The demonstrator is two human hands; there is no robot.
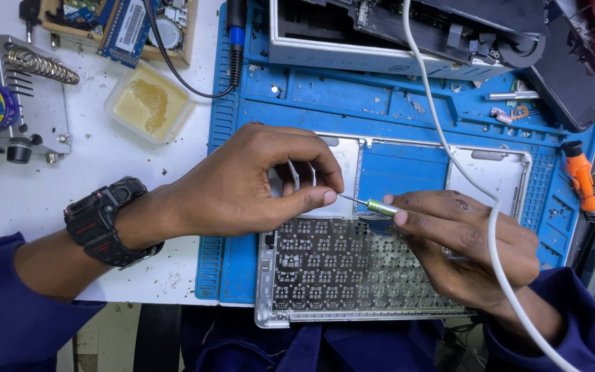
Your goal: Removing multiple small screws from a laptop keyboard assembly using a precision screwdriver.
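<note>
Both hands meet over a stripped laptop top case (352, 275) that lies underside up on a blue repair mat (394, 110), its near edge hanging past the tabletop (98, 165) toward the person's lap. The right hand (463, 241) pinches a slim green-collared precision screwdriver (379, 206) between thumb and fingers, its tip aimed left at the top edge of the keyboard grid, just beside the open trackpad cut-out. The left hand (256, 182), with a black watch (101, 222) on the wrist, has thumb and forefinger pressed together right at that tip, as if nipping something very small; what lies between them is too tiny to tell. The case already looks emptied: only the bare metal frame and the perforated keyboard backing show, and loose bits lie in the mat's trays. Judging by that, the strip-down seems well along, with fine work at the keyboard's edge left. A white cable (449, 145) crosses the right wrist, an orange-handled screwdriver (580, 176) rests at the mat's right edge, and a tub of yellowish flux (149, 102) sits on the tabletop, well apart.
</note>
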